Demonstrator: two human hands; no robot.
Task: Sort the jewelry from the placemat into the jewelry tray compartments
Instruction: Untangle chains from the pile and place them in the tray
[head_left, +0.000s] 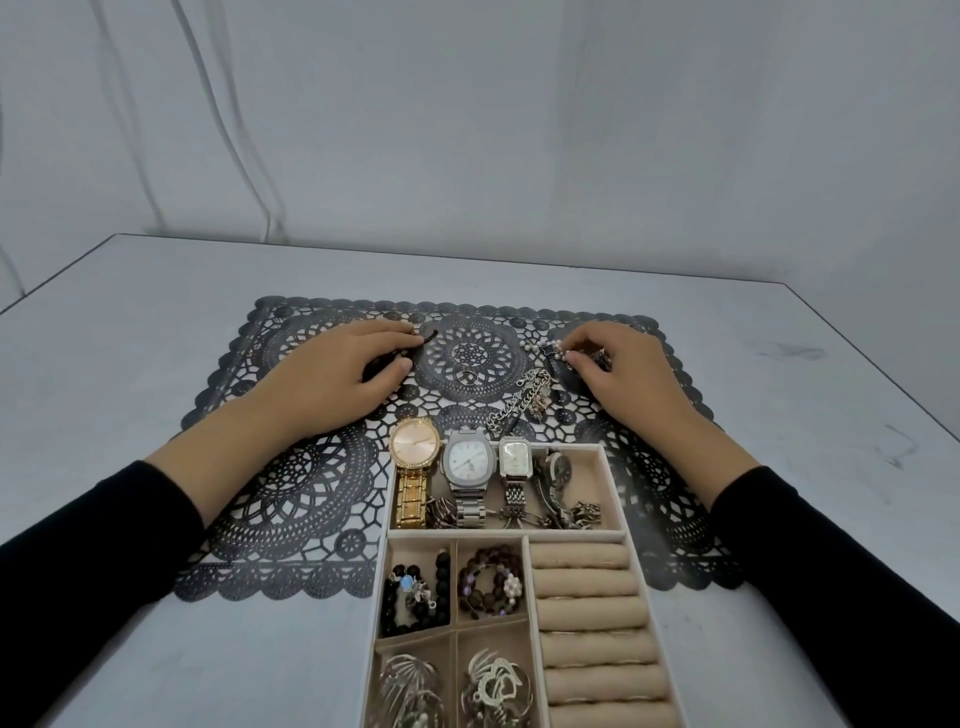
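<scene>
A black lace placemat (291, 488) lies on the table. My left hand (343, 366) rests on its far left part, fingers curled on a small dark item (427, 339). My right hand (618, 364) pinches a pearl-beaded piece (543, 347) at the mat's far right. A silver chain bracelet (522, 397) and a small ring (469, 378) lie loose on the mat between my hands. The beige jewelry tray (615, 486) stands near me. Its top compartment holds several watches (465, 467). Beaded bracelets (415, 592) and metal pieces (493, 686) fill the small compartments.
Beige ring rolls (592, 613) fill the tray's right column. The pale table (130, 322) extends around the mat, with a grey wall behind its far edge. Light scuffs mark the table at the right (893, 447).
</scene>
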